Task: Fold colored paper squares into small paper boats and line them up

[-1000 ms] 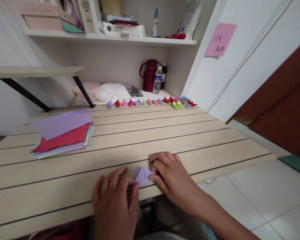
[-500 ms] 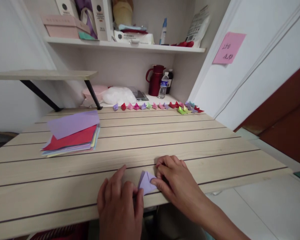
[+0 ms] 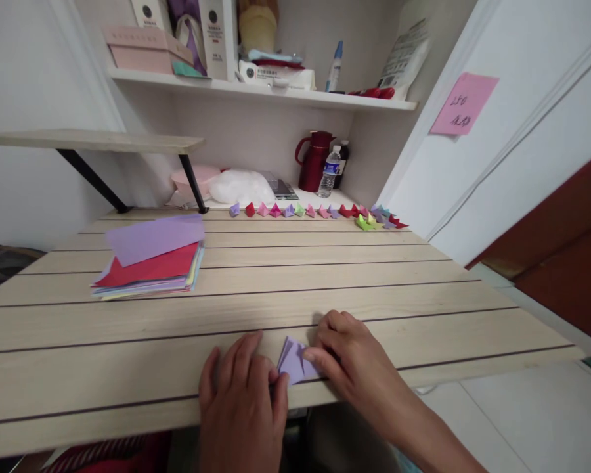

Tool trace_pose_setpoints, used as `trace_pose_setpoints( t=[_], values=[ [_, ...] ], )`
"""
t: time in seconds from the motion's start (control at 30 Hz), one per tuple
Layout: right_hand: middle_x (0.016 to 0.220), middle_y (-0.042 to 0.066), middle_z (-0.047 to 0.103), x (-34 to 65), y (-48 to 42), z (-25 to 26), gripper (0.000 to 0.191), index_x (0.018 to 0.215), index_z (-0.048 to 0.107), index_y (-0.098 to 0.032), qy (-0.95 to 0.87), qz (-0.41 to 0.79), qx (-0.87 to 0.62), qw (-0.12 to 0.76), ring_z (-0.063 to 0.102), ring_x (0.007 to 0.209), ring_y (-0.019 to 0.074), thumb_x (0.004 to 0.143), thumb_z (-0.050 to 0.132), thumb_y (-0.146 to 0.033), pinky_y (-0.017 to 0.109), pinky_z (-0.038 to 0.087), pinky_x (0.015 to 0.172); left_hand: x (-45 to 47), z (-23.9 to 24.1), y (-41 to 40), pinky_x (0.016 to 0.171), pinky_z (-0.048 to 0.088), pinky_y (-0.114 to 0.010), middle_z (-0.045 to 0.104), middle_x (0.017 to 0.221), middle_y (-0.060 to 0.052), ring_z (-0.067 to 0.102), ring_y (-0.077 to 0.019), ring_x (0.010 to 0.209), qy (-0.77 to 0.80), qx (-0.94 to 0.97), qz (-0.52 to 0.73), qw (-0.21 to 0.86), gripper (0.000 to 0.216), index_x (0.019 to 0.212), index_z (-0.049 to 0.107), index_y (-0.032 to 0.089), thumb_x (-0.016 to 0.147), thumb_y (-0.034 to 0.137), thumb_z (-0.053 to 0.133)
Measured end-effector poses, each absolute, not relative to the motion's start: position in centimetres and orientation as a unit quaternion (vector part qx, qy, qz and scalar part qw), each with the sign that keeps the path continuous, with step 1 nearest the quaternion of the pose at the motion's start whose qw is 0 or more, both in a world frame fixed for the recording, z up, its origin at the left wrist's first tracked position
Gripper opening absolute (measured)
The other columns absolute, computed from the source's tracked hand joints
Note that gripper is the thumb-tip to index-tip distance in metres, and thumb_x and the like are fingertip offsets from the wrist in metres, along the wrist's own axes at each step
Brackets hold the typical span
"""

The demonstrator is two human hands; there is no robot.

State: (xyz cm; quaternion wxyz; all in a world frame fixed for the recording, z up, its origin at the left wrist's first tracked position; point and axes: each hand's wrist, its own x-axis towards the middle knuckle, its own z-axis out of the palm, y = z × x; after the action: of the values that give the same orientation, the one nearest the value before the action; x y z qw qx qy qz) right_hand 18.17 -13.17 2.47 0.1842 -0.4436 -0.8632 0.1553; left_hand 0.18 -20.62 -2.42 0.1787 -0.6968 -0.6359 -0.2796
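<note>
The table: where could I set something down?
The table is bare between paper stack, paper figures and right hand; also at front left, between stack and left hand. Crowded: the back edge, lined with figures, and around the folded paper at both hands.

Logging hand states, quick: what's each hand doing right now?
Left hand: closed, holding folded purple paper at its left corner.
Right hand: closed, holding that paper's right side.
</note>
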Motion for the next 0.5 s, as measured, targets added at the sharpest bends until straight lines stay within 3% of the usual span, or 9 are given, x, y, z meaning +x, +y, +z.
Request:
trace_pose_setpoints(
  t=[0.17, 0.37, 0.43, 0.5],
  values=[
    [0.118, 0.006, 0.06, 20.6, -15.0, 2.3, 0.01, 0.099, 0.06, -0.026, -0.87, 0.22, -0.393, 0.2, 0.053, 0.111, 0.0278, 0.098, 0.058, -0.036, 0.045, 0.042, 0.094, 0.5, -2.4, -20.9, 0.107, 0.028, -0.055, 0.071, 0.119, -0.008, 0.061, -0.0266, 0.112, -0.662, -0.675, -0.298, 0.132, 0.012, 0.081, 0.054, 0.026, 0.093, 0.027, 0.052],
    [0.132, 0.006, 0.057, 21.9, -15.2, 2.3, 0.028, 0.121, 0.056, -0.031, -0.882, 0.242, -0.35, 0.202, 0.049, 0.124, 0.0268, 0.099, 0.053, -0.048, 0.046, 0.037, 0.104, 0.5, -2.0, -20.7, 0.103, 0.032, -0.055, 0.072, 0.117, -0.007, 0.062, -0.0283, 0.107, -0.655, -0.685, -0.284, 0.142, 0.011, 0.084, 0.058, 0.025, 0.093, 0.028, 0.052],
    [0.139, 0.006, 0.053, 22.1, -15.0, 2.4, 0.047, 0.129, 0.053, -0.033, -0.897, 0.241, -0.322, 0.184, 0.046, 0.128, 0.0276, 0.09, 0.063, -0.056, 0.046, 0.036, 0.107, 0.4, -1.8, -20.6, 0.101, 0.033, -0.054, 0.072, 0.115, -0.008, 0.063, -0.0285, 0.105, -0.649, -0.69, -0.281, 0.153, 0.011, 0.084, 0.058, 0.025, 0.093, 0.028, 0.052],
    [0.139, 0.007, 0.054, 22.1, -15.0, 2.3, 0.052, 0.131, 0.053, -0.032, -0.903, 0.215, -0.324, 0.183, 0.046, 0.127, 0.0287, 0.086, 0.07, -0.053, 0.046, 0.036, 0.106, 0.3, -1.8, -20.6, 0.102, 0.032, -0.054, 0.073, 0.115, -0.008, 0.063, -0.0282, 0.105, -0.644, -0.693, -0.282, 0.162, 0.011, 0.084, 0.058, 0.025, 0.093, 0.028, 0.051]
  ],
)
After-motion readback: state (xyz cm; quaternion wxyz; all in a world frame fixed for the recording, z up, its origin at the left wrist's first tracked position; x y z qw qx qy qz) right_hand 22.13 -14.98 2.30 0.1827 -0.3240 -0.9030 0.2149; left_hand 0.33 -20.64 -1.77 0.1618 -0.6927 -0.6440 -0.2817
